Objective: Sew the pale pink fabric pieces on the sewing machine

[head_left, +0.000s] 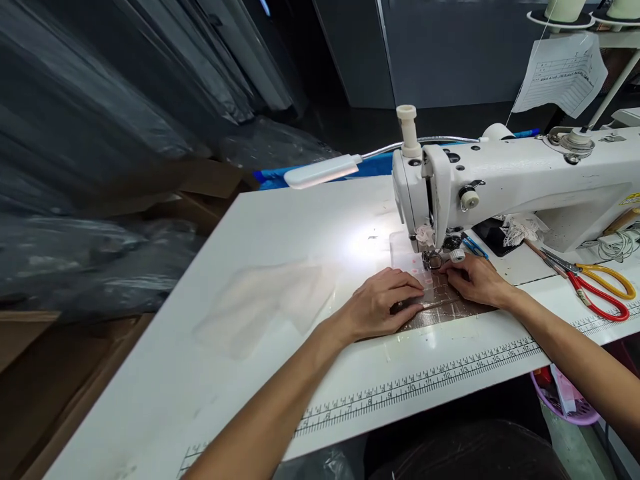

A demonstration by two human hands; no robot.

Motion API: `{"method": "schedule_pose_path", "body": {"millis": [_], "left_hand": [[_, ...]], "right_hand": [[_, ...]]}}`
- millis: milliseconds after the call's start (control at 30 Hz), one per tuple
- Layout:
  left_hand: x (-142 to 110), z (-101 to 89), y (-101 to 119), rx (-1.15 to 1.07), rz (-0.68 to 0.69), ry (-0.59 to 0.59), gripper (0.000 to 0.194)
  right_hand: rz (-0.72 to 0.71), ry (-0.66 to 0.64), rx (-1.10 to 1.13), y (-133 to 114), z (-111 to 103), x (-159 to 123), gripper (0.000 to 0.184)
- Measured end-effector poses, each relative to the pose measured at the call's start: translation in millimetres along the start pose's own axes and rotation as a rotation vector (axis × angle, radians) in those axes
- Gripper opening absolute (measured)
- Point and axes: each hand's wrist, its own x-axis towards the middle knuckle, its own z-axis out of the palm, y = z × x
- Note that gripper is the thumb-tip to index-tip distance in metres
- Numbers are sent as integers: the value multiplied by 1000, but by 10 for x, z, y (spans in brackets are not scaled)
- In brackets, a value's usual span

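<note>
My left hand [387, 303] lies palm down on the sewing machine's bed, its fingers stretched toward the presser foot [431, 260]. Beneath and beside it is a shiny brownish covering [425, 319] on the bed. My right hand [475, 279] is just right of the foot, thumb and fingers drawn together; what they pinch is hidden. A pale translucent piece with pinkish spots [407, 257] lies left of the needle area. Farther left, a sheer pale piece of fabric [265, 300] is spread on the white table [170, 373].
The white sewing machine [520, 173] stands at right. Red-handled scissors [603, 303] and yellow-handled scissors [610, 280] lie by my right forearm. Blue snips [474, 245] and white lace [523, 229] are behind my right hand. A lamp [323, 171] lights the table; a ruler strip [415, 390] runs along the front.
</note>
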Motion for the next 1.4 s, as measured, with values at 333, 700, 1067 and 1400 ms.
{"method": "schedule_pose_path", "body": {"millis": [333,700,1067,1400], "left_hand": [[-11,94,-33,67,14,19,19],[-27,99,-39,179,44,-10,22],[0,71,5,223,112,1,17],[127,-33,36,121,108,-129,22]], "right_hand": [[-28,8,-8,36,30,-15,26],[-249,-20,-224,9,37,-80,35],[-322,-13,-236,79,68,-90,34],[-298,-33,-325,31,60,-98,34]]}}
